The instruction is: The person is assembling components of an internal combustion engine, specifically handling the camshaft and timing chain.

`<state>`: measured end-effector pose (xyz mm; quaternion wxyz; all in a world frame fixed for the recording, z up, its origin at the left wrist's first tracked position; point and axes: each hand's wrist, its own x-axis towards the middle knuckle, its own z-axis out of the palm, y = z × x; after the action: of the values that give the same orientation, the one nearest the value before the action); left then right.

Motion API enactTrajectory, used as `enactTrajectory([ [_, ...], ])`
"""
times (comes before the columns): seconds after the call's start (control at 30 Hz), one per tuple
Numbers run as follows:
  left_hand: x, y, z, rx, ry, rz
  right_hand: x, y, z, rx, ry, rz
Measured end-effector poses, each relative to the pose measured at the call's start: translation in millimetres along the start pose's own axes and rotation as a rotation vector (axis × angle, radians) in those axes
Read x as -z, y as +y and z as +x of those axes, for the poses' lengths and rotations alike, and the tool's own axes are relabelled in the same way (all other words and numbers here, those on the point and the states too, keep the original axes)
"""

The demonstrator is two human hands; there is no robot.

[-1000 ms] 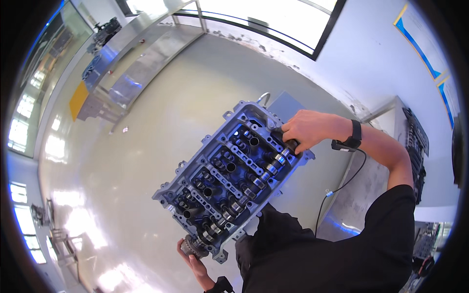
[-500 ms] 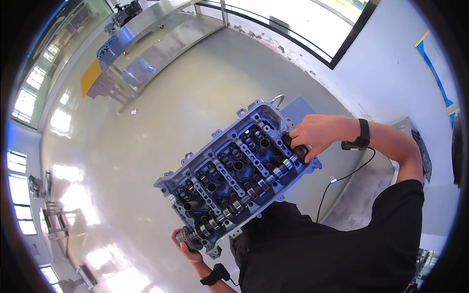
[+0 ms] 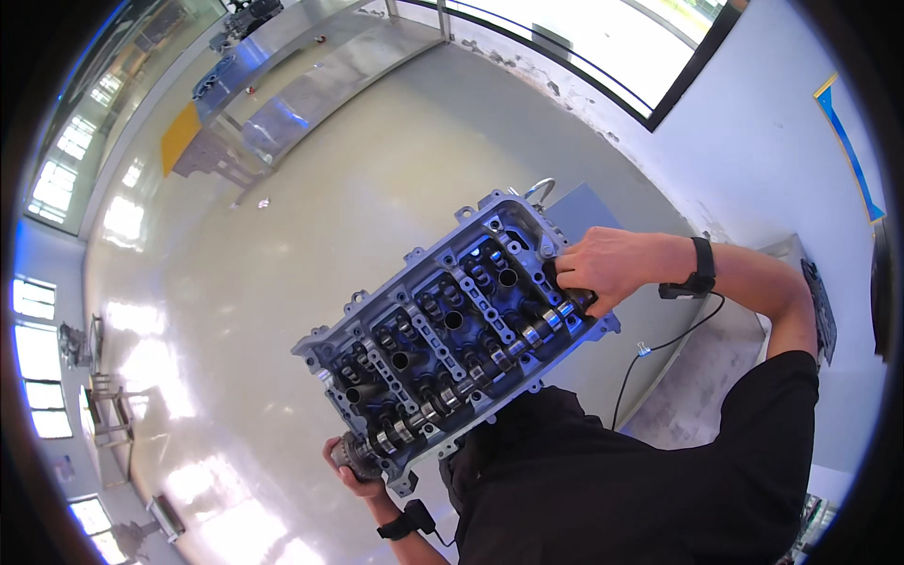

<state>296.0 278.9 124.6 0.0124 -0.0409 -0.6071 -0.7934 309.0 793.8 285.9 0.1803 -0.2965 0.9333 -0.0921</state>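
Observation:
A grey metal cylinder head (image 3: 435, 273) lies tilted across the middle of the view, its right end higher than its left. Along its near side runs a shiny camshaft (image 3: 463, 386) with several lobes, and a toothed sprocket (image 3: 358, 456) sits on the shaft's left end. My left hand (image 3: 350, 477) is wrapped round that sprocket from the outer side. At the opposite end, my right hand (image 3: 595, 269) reaches over the head's edge with curled fingers gripping the camshaft end; the fingertips are partly hidden. The second row of the head shows valve gear but no shaft.
A blue-grey flat surface (image 3: 582, 218) shows behind the head's right end. A black cable (image 3: 624, 386) hangs from the band on my right wrist. Farther off are a metal bench (image 3: 320, 89), a yellow panel (image 3: 179, 139) and a white wall (image 3: 753, 122) on the right.
The whole view has shifted slightly. Both hands keep their places at the two ends of the camshaft, and the sprocket end sits slightly farther left in the picture.

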Motion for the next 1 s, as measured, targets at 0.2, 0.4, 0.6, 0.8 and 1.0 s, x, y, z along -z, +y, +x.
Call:
enactTrajectory([
  [0.2, -13.2, 6.5, -0.9, 0.000, 0.082, 0.017, 0.8, -2.5, -3.6, -0.075, -0.050, 0.065],
  [0.4, -9.8, 9.0, -1.4, 0.007, 0.113, 0.059, -11.2, 0.9, -8.2, -0.041, 0.038, 0.149],
  [0.6, -13.0, 30.6, 7.3, -0.009, 0.151, 0.050, 12.7, -0.8, -5.2, -0.055, 0.127, 0.201],
  [0.8, -29.5, 79.8, 50.7, -0.074, 0.208, -0.006, 66.9, 4.9, 1.3, -0.022, 0.290, 0.250],
  [1.0, -30.9, 74.8, 101.5, -0.131, 0.126, 0.160, 73.5, 43.2, 40.8, -0.101, 0.186, 0.252],
])
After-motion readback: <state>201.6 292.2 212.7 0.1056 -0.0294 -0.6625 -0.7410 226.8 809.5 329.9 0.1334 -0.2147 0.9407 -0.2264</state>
